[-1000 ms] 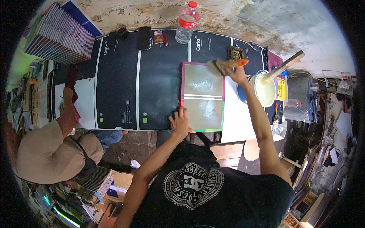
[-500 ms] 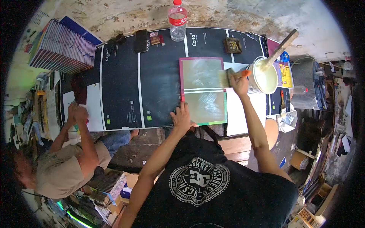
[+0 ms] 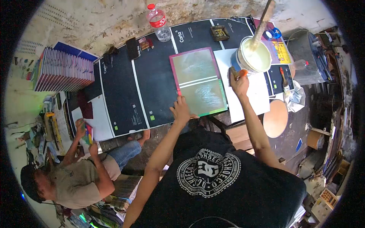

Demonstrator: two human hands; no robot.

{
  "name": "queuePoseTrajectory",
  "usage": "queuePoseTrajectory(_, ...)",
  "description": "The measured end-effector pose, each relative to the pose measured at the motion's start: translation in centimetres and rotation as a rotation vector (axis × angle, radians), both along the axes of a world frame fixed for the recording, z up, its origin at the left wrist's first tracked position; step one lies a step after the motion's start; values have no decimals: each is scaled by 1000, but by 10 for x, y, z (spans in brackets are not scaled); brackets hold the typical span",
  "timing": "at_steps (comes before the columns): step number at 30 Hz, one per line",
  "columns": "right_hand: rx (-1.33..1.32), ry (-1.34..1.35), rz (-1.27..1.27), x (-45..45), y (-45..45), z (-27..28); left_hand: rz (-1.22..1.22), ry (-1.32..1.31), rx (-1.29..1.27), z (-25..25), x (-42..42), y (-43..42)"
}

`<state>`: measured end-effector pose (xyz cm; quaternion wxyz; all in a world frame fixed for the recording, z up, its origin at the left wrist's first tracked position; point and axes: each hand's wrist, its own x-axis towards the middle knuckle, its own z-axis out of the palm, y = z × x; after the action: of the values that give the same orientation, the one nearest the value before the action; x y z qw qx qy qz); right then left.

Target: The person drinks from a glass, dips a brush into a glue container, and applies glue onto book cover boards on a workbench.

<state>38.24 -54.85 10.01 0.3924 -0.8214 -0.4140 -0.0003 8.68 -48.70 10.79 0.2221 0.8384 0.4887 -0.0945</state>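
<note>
My right hand point(image 3: 240, 88) is closed around a paintbrush point(image 3: 242, 72) with an orange handle, right beside the bucket. Pale, creamy liquid fills the white bucket point(image 3: 259, 60), and a long wooden stick point(image 3: 265, 19) leans in it. Fingers apart, my left hand point(image 3: 181, 112) rests at the lower left edge of an opened-out book cover point(image 3: 201, 101). Two greyish boards lie on this cover with a narrow white gap between them, framed by maroon and green borders. Wet, shiny streaks show on both boards.
White paper point(image 3: 247, 97) lies under the bucket. A water bottle point(image 3: 159, 24), a phone point(image 3: 133, 49) and a small tray point(image 3: 219, 33) stand along the back. Stacked books point(image 3: 64, 70) rise at the left. A co-worker point(image 3: 81, 180) sits there, handling a colourful booklet point(image 3: 88, 134).
My right hand has drawn the brush off the upper board to the bucket's side. My left hand stays at the cover's edge. The co-worker now holds up a booklet. The view has turned slightly.
</note>
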Motion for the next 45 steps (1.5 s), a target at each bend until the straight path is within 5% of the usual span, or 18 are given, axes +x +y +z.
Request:
queuePoseTrajectory(3,340,247,134,-59,21,31,13,6,-43,6,7,4)
queuePoseTrajectory(5,89,280,250,-102,28,39,9,19,-73,8,7,2)
queuePoseTrajectory(6,-2,147,209,-108,25,11,4,17,-72,7,6,2)
queuePoseTrajectory(8,-34,339,53,-81,-5,-24,-22,8,-47,9,4,4)
queuePoseTrajectory(11,-180,252,-161,-26,-65,2,-41,-22,-5,9,4,0)
queuePoseTrajectory(15,239,283,-79,-60,-52,13,-52,-35,-13,8,3,3)
queuePoseTrajectory(18,105,150,113,-119,-19,9,-66,-20,-29,8,3,1)
queuePoseTrajectory(20,-167,294,48,-121,-30,7,-93,-15,-13,7,-4,2)
queuePoseTrajectory(22,92,270,47,-89,-67,-10,-112,-47,20,4,-4,2)
queuePoseTrajectory(28,90,281,-40,-76,-86,30,-103,-142,-9,-3,-11,1)
queuePoseTrajectory(33,-257,317,115,-122,-57,7,-121,-146,-25,1,-11,1)
queuePoseTrajectory(38,-225,97,-187,-41,-105,39,-93,-119,-51,8,-11,1)
queuePoseTrajectory(40,95,120,-43,-50,-78,54,-92,-124,-59,3,-8,6)
queuePoseTrajectory(42,67,249,176,-62,-47,39,-91,-88,-76,10,-3,6)
queuePoseTrajectory(44,-63,9,393,-59,-27,15,-93,-42,-67,16,-3,9)
queuePoseTrajectory(45,-121,118,236,-49,-26,5,-98,-21,-52,16,-1,8)
